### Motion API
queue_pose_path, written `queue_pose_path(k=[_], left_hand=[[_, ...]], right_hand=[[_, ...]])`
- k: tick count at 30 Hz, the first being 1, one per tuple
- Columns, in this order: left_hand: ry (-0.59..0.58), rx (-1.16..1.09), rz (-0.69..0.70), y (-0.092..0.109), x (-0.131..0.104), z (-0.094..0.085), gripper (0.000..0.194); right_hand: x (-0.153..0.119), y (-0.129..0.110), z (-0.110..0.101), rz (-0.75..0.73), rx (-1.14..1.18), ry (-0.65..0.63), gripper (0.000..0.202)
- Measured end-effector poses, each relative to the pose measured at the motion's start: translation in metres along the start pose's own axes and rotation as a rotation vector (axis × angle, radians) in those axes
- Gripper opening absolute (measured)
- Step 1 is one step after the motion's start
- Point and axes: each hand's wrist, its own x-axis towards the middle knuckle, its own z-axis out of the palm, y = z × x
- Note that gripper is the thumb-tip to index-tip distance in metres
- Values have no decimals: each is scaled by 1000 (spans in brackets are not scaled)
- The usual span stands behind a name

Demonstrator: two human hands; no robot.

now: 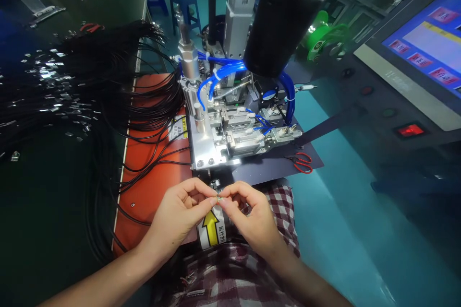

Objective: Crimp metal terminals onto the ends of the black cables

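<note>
My left hand (183, 211) and my right hand (250, 213) meet in front of the machine, thumbs and forefingers pinched together. Between the fingertips is a tiny, shiny piece (218, 198), too small and covered to name. A small dark metal part with a pale block (215, 184) shows just beyond the fingers. Below them lies a white label with a yellow arrow (211, 229). The metal machine (207, 146), with air cylinders and blue tubes (230, 69), stands directly ahead of both hands.
Black cables (158, 100) run from a large bundle across an orange surface (154, 153) to the machine's left side. Red-handled cutters (302, 162) lie at the right on the dark base plate. A black cylinder (279, 29) hangs overhead; a touchscreen panel (406, 86) stands at right.
</note>
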Motion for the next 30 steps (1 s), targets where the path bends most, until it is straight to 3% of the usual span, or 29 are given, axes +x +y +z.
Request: queue_pose_path(k=[5, 11, 15, 18, 24, 26, 30], left_hand=[[-15, 59, 71, -4, 1, -1, 15], [12, 334, 471, -11, -1, -4, 5], [-40, 451, 619, -10, -5, -8, 10], [-68, 548, 594, -7, -5, -9, 11], [-175, 347, 177, -1, 3, -11, 8], [-160, 392, 207, 0, 5, -13, 15], [-39, 806, 466, -1, 8, -20, 7]], right_hand=[[-2, 0, 4, -103, -100, 40, 11], [0, 7, 4, 162, 307, -131, 18], [-3, 2, 1, 103, 252, -94, 18], [-4, 2, 0, 95, 217, -104, 18], [4, 13, -2, 193, 340, -178, 24], [11, 15, -4, 208, 345, -175, 24], [25, 19, -8, 229, 352, -146, 24]])
